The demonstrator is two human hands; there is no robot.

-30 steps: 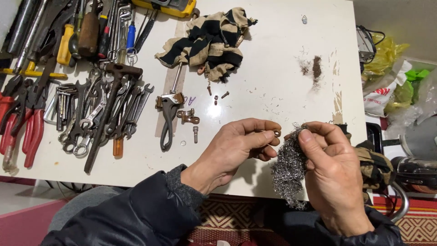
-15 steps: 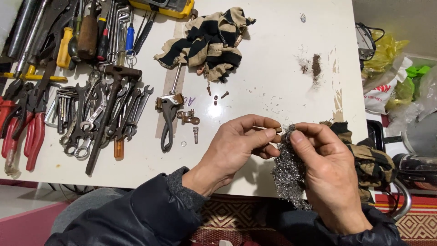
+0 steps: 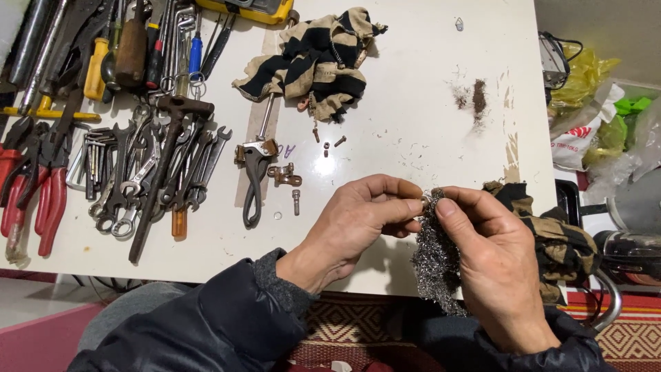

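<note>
My right hand (image 3: 499,265) holds a grey wad of steel wool (image 3: 434,258) over the near edge of the white table (image 3: 413,96). My left hand (image 3: 358,224) pinches a small metal part at its fingertips, pressed against the top of the wool; the part is mostly hidden by my fingers. On the table just left of my hands lie a small bolt (image 3: 296,202), a rusty bracket (image 3: 284,175) and a dark brake lever (image 3: 255,176). A striped tan and black cloth (image 3: 320,62) lies further back.
Many wrenches (image 3: 138,179), red-handled pliers (image 3: 41,200) and screwdrivers (image 3: 131,48) crowd the table's left side. Rust dust (image 3: 477,96) marks the right part. Another striped cloth (image 3: 561,241) hangs at the right edge; plastic bags (image 3: 592,124) lie beyond it.
My two hands have stayed close together at the table's near edge; my right thumb and fingers shifted slightly over the steel wool against the small part.
</note>
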